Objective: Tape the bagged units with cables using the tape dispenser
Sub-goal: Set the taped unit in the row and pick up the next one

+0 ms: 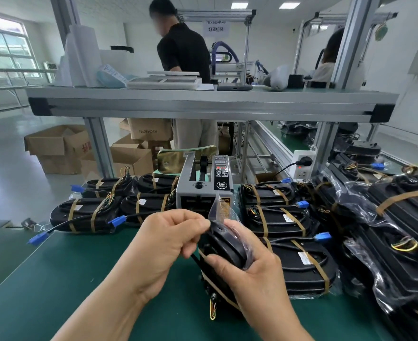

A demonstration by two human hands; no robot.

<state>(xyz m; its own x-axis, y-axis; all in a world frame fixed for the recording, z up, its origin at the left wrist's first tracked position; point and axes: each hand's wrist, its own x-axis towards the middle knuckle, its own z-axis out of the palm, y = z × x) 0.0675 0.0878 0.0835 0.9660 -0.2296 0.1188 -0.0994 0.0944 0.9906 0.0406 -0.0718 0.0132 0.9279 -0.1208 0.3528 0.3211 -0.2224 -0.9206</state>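
Two hands hold one bagged unit (pixel 227 244) upright over the middle of the green worktop (pixel 80 279), just in front of the tape dispenser (pixel 204 183). The left hand (pixel 168 244) has its fingers curled and pinches the black cable (pixel 195 259) at the top edge of the unit. The right hand (pixel 249 274) grips the unit from the right, with the thumb on the front. Its other fingers curl round the far side, and I see them only in part.

The right wrist hides the lower part of the unit; only some coloured wires (pixel 212 311) show there. A corner of the clear bag (pixel 217 205) stands before the dispenser's mouth, so I cannot tell if tape waits there. Taped units (pixel 89 215) lie near the far left edge and a taped stack (pixel 299 262) lies right of the dispenser. The bagged heap (pixel 400 242) at the right edge is cut off.
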